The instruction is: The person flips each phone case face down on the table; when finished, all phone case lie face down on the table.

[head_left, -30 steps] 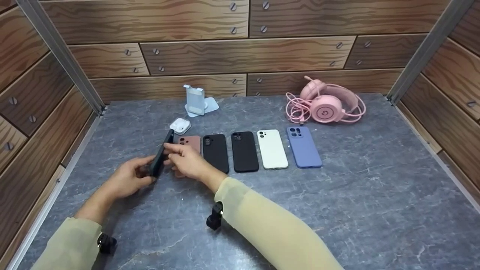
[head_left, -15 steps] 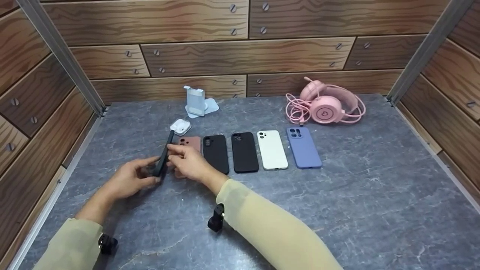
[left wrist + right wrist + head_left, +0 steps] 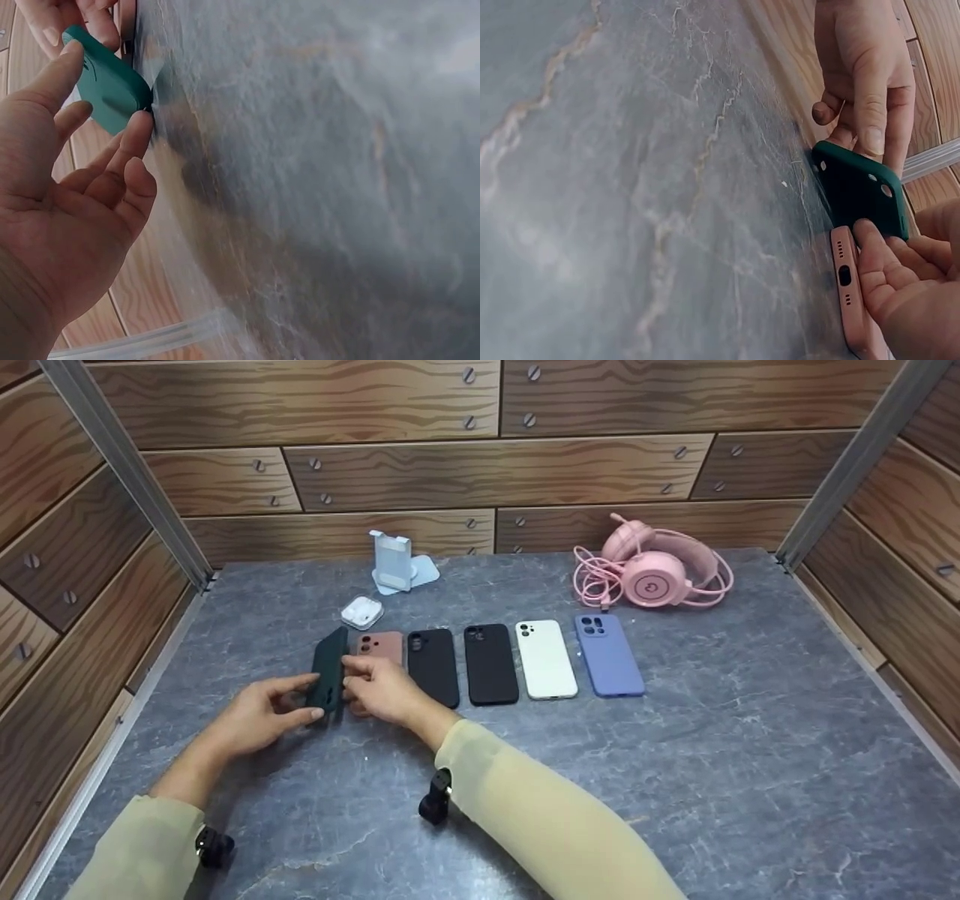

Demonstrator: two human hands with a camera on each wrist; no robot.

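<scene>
Left hand: I am pinching the dark green phone case by its near end.
Right hand: I am gripping its other edge.
Case: it is tilting between my hands, just beside the pink case.

No text, brand name or number can be read anywhere in these views. The only sign is a round emblem on the earcup of the pink headset, far off to the right of both hands, too small to make out.
</scene>
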